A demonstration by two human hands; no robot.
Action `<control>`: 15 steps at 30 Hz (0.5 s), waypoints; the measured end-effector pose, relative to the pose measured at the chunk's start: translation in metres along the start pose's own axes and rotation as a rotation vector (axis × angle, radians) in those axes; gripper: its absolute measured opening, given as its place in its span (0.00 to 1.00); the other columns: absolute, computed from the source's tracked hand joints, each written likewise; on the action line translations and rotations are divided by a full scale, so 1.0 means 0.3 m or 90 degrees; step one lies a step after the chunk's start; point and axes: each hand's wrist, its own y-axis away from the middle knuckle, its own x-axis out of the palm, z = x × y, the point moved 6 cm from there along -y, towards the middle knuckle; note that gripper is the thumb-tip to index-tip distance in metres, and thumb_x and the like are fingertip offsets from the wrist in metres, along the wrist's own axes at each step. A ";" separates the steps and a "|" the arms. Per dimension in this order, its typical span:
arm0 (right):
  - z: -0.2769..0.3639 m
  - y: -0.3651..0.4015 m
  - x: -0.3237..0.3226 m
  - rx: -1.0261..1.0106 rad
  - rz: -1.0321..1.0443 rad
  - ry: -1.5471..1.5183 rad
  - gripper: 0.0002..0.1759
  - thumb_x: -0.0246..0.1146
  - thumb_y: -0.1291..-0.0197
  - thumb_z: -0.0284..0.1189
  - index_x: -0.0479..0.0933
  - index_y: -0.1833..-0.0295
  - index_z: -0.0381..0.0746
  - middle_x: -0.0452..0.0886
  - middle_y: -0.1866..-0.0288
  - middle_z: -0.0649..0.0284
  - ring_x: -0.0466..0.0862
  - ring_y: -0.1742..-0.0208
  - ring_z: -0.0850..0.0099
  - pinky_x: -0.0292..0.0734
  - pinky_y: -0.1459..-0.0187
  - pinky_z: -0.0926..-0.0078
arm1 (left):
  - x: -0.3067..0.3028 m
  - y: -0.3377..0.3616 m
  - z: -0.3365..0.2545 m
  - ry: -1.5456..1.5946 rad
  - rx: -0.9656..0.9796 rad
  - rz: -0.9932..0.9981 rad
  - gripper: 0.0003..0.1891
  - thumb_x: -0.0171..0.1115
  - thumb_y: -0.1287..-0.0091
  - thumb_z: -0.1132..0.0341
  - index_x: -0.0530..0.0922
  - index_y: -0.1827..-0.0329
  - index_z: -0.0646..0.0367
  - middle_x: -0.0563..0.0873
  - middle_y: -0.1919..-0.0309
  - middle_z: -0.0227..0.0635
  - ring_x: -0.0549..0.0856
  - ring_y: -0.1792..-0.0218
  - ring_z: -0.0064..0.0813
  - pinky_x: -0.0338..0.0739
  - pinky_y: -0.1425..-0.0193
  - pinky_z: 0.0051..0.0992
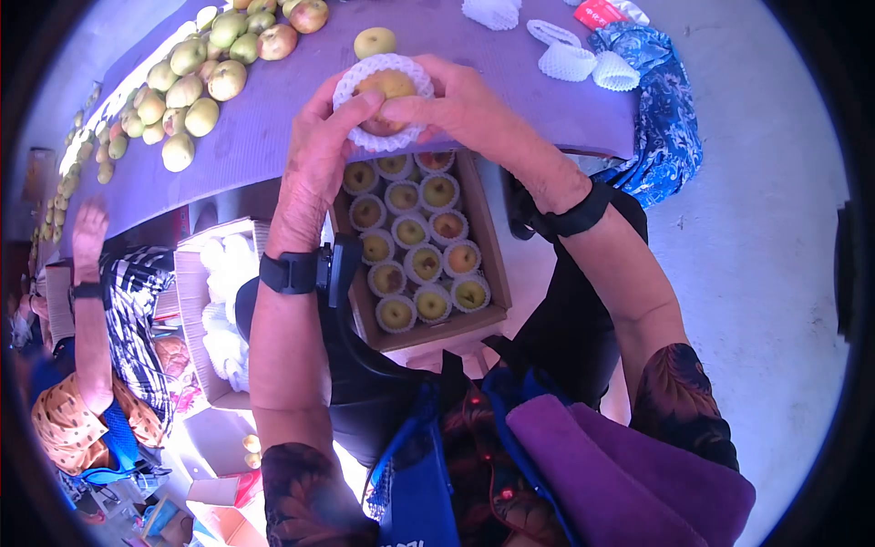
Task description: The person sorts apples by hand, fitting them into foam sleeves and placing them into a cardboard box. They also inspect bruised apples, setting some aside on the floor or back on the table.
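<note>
My left hand [319, 137] and my right hand [460, 102] are closed around a yellowish apple [394, 85] in a white foam net sleeve [381, 139]. Both thumbs press on the top of the apple, and the net rings its sides. They hold it above the near edge of the purple-covered table [264, 137]. Just below my hands, an open cardboard box [497, 273] contains rows of apples in white foam sleeves, stems upward. A single bare yellow-green apple [375, 42] lies on the table just beyond my hands.
Many loose apples [185, 91] spread over the table's left side. Empty foam sleeves [565, 62] and a blue patterned cloth [661, 118] lie at the right. A box of white foam sleeves [223, 301] stands at my left, near another person's arm [91, 319].
</note>
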 end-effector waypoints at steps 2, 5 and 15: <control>0.013 0.002 0.022 0.051 0.021 -0.048 0.34 0.70 0.50 0.45 0.73 0.45 0.33 0.81 0.55 0.57 0.83 0.56 0.71 0.79 0.61 0.77 | -0.015 0.009 -0.008 0.004 0.005 0.001 0.26 0.67 0.40 0.62 0.73 0.40 0.64 0.81 0.53 0.35 0.81 0.53 0.24 0.78 0.51 0.23; 0.036 0.012 0.051 0.086 0.016 -0.098 0.33 0.71 0.50 0.44 0.73 0.45 0.34 0.81 0.54 0.59 0.83 0.58 0.74 0.80 0.64 0.80 | -0.035 0.022 -0.019 0.001 -0.001 0.011 0.27 0.68 0.41 0.62 0.73 0.40 0.64 0.81 0.54 0.35 0.82 0.55 0.24 0.78 0.52 0.23; -0.024 0.073 0.200 0.149 -0.021 -0.339 0.31 0.70 0.48 0.35 0.69 0.41 0.34 0.79 0.50 0.60 0.82 0.53 0.72 0.81 0.59 0.76 | -0.087 0.080 -0.064 -0.056 -0.034 0.052 0.30 0.68 0.42 0.61 0.71 0.38 0.65 0.81 0.53 0.37 0.82 0.56 0.24 0.80 0.55 0.23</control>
